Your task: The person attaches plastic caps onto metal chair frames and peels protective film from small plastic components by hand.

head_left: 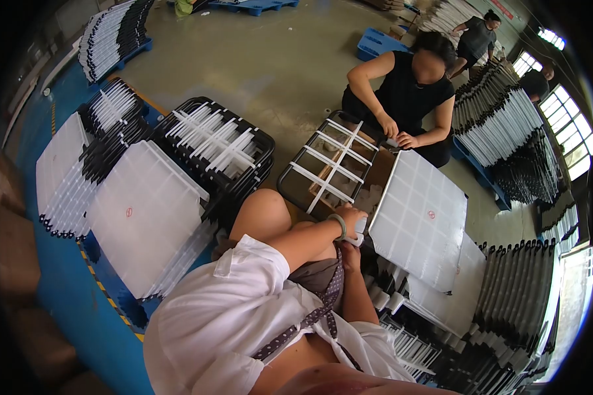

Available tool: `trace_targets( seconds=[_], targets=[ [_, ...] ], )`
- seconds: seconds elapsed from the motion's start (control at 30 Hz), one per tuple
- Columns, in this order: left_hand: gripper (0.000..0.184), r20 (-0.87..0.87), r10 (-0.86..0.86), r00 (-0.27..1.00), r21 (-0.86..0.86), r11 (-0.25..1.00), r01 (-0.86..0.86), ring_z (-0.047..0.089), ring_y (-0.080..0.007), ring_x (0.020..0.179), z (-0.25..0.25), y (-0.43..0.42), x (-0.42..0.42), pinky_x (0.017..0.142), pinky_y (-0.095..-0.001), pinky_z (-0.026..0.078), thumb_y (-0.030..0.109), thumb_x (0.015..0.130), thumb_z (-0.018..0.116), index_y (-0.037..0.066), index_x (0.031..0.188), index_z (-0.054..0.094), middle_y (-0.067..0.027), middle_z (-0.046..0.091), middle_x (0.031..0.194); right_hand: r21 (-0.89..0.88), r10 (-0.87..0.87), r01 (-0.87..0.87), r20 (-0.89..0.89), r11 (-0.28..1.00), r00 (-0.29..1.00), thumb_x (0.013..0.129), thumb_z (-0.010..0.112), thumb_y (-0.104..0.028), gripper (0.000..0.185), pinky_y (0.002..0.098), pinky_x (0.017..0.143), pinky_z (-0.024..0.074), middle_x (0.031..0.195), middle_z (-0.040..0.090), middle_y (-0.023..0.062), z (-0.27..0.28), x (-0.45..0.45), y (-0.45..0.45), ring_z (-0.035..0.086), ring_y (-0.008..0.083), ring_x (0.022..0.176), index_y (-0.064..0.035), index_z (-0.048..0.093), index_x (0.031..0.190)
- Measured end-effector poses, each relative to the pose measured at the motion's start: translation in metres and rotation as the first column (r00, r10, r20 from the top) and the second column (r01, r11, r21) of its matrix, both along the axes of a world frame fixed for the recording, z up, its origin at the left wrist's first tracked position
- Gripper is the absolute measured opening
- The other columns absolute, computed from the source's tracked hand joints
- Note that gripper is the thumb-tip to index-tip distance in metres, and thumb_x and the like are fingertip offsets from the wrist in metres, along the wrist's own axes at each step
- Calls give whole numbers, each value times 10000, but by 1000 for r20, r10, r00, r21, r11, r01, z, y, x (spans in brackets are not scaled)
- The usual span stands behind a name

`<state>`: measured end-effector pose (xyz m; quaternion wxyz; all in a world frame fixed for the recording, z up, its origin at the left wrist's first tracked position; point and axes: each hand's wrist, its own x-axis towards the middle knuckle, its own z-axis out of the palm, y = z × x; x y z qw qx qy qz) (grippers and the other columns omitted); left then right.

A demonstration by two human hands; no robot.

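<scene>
A rectangular black frame with white crossbars (pixel 339 155) stands tilted in front of me, its near end by my hands. My left hand (pixel 350 216), with a band at the wrist, is closed round a small pale grey-white plastic piece (pixel 358 229) close to the frame's near corner. Just below it, my right hand (pixel 350 256) is closed against the same area; its fingertips are mostly hidden. Beside both hands leans a large white gridded panel (pixel 420 214) with a small red mark. Under the frame, an open cardboard box (pixel 377 172) shows pale pieces inside.
Opposite me, a person in black (pixel 415 89) works with both hands at the frame's far corner. Stacked black frames (pixel 221 135) and white panels (pixel 145 214) stand at left. More folded stacks (pixel 500 122) are at right. Other people are farther back, near a blue pallet (pixel 381 45).
</scene>
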<state>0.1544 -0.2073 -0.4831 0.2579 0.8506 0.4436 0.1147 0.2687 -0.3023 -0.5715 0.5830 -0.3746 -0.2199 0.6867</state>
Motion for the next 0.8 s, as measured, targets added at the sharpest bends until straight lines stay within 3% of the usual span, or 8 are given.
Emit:
trace_targets(
  seconds=[0.1, 0.23, 0.3, 0.43, 0.53, 0.67, 0.7, 0.8],
  targets=[
    [739, 161, 6, 987, 116, 993, -25, 508, -295, 1038, -16, -2, 1, 893, -374, 419, 233, 506, 782, 213, 1187, 496, -80, 584, 1076, -42, -2, 3, 33, 999, 999, 727, 557, -25, 487, 377, 884, 449, 1120, 557, 124, -8, 3, -1, 556, 272, 1015, 12, 446, 1200],
    [643, 402, 12, 916, 30, 999, -27, 540, -306, 980, -18, -7, 3, 835, -382, 458, 88, 499, 769, 170, 1088, 524, -88, 519, 1051, -73, 4, -1, 41, 997, 999, 731, 524, 24, 476, 389, 899, 450, 1146, 535, 137, -20, 10, 3, 547, 289, 1037, 12, 434, 1198],
    [650, 323, 35, 946, 61, 997, -57, 540, -306, 980, -14, -11, 1, 843, -378, 454, 132, 495, 778, 163, 1092, 522, -97, 535, 1048, -96, -15, 20, 56, 995, 998, 726, 506, 49, 465, 396, 909, 449, 1152, 528, 143, -25, 12, 1, 540, 295, 1052, 12, 443, 1185],
    [668, 109, -29, 994, 81, 996, 20, 534, -316, 990, -12, -11, 3, 860, -370, 446, 239, 482, 795, 138, 1085, 526, -104, 579, 1027, -13, 30, -33, -159, 999, 987, 710, 524, 5, 457, 437, 902, 437, 1101, 559, 105, -31, 19, 1, 538, 298, 1036, -29, 474, 1163],
    [673, 30, 19, 999, -93, 996, -17, 531, -294, 1008, -9, -13, 4, 862, -372, 446, 299, 477, 795, 124, 1075, 537, -101, 613, 1006, -9, 50, -56, -328, 998, 943, 689, 536, -26, 451, 456, 908, 423, 1060, 575, 67, -27, 22, -2, 542, 288, 1011, -78, 498, 1135],
    [537, 179, 49, 983, -132, 991, -26, 577, -301, 915, -15, -14, 3, 810, -370, 465, 217, 471, 774, 107, 954, 569, -114, 624, 921, -21, -55, 51, -414, 998, 908, 699, 531, -109, 281, 505, 935, 376, 976, 612, 70, -22, 25, -10, 539, 316, 966, -102, 577, 976],
    [494, 100, 6, 995, -175, 985, 11, 584, -312, 899, 6, -17, 0, 802, -372, 470, 198, 459, 778, 101, 906, 590, -129, 620, 902, -9, -50, 51, -413, 999, 909, 703, 536, -120, 234, 501, 927, 379, 959, 614, 71, -16, 22, -11, 544, 304, 943, -124, 582, 932],
    [403, 149, -36, 988, -94, 994, 50, 594, -314, 873, 10, -21, -4, 773, -384, 482, 180, 494, 755, 93, 858, 607, -142, 619, 888, -52, -72, 56, -390, 997, 918, 703, 564, -201, 304, 498, 922, 378, 990, 616, 76, -10, 19, -12, 545, 294, 950, -116, 585, 994]
  ],
)
